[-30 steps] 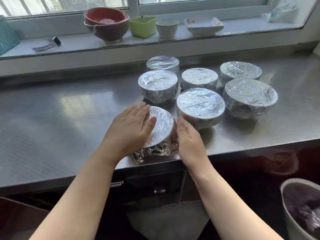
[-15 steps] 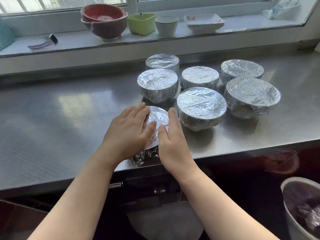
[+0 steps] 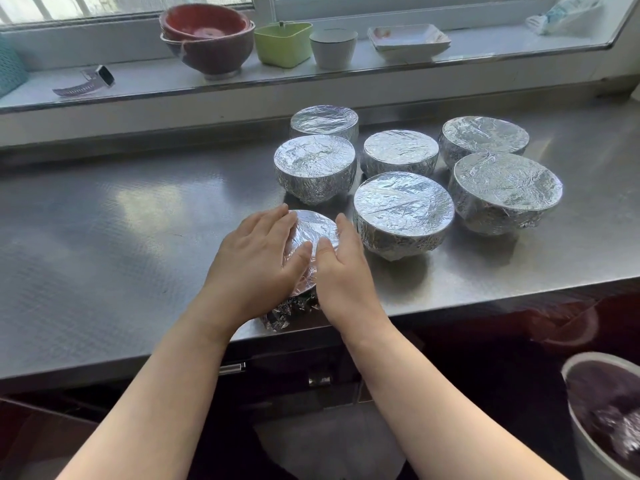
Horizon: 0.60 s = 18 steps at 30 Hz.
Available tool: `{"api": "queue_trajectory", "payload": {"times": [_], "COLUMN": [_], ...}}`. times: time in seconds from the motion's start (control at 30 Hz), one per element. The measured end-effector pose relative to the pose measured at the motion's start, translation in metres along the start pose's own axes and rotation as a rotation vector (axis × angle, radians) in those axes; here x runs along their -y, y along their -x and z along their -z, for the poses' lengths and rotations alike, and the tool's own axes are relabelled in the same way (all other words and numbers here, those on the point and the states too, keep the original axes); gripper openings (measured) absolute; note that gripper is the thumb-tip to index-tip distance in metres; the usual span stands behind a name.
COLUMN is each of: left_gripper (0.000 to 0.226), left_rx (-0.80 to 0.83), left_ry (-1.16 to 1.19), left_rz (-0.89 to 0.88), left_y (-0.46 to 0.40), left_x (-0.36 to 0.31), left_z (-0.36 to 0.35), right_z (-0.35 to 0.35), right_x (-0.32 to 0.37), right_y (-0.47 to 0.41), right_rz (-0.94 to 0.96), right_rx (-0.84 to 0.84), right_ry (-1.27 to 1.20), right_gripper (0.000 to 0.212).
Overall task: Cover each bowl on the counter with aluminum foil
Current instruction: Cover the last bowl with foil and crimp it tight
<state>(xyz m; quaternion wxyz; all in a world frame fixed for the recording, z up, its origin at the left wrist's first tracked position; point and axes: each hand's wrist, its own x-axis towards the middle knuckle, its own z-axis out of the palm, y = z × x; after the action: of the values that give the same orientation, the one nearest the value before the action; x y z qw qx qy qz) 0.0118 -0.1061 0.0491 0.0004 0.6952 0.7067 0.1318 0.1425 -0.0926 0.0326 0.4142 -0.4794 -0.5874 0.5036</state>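
Foil (image 3: 313,230) is drawn over the near bowl (image 3: 291,308), which sits at the front edge of the steel counter (image 3: 121,237), just ahead of six other wrapped bowls (image 3: 403,202) clustered behind it. I have my left hand (image 3: 256,258) laid over the left side of the top, fingers nearly straight and close together, pressing down rather than gripping. My right hand (image 3: 341,268) stands on edge against the right side of the rim, fingers also extended, thumb resting on the foil top near the left thumb. Neither hand is curled around anything.

I judge the foil to be thin, light and easily torn; it takes a crease and keeps it, so smoothing with flat palms suits it better than pinching. The skirt below the rim looks crumpled and loose at the front, and that is where I would press next, cupping both palms around the bowl's sides. The bowl underneath is probably stiff and breakable, and the foil makes it slippery. Being so near the counter's edge, it should be steadied from both sides, not shoved forward.

On the windowsill (image 3: 156,79) stand unwrapped dishes, among them a red bowl (image 3: 207,39).
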Motion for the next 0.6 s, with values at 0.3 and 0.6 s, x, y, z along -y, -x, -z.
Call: {"api": "queue_trajectory", "payload": {"times": [0.3, 0.6], "left_gripper": [0.079, 0.087], "left_rx": [-0.003, 0.008], "left_ry": [0.04, 0.049], "left_rz": [0.022, 0.036], "left_y": [0.0, 0.001], "left_x": [0.001, -0.001], "left_z": [0.002, 0.003], "right_z": [0.006, 0.008], "right_x": [-0.017, -0.023], "right_y": [0.0, -0.007], "right_rz": [-0.04, 0.001], "right_rx": [0.036, 0.078], "right_ry": [-0.212, -0.181], "right_gripper": [0.048, 0.058]}}
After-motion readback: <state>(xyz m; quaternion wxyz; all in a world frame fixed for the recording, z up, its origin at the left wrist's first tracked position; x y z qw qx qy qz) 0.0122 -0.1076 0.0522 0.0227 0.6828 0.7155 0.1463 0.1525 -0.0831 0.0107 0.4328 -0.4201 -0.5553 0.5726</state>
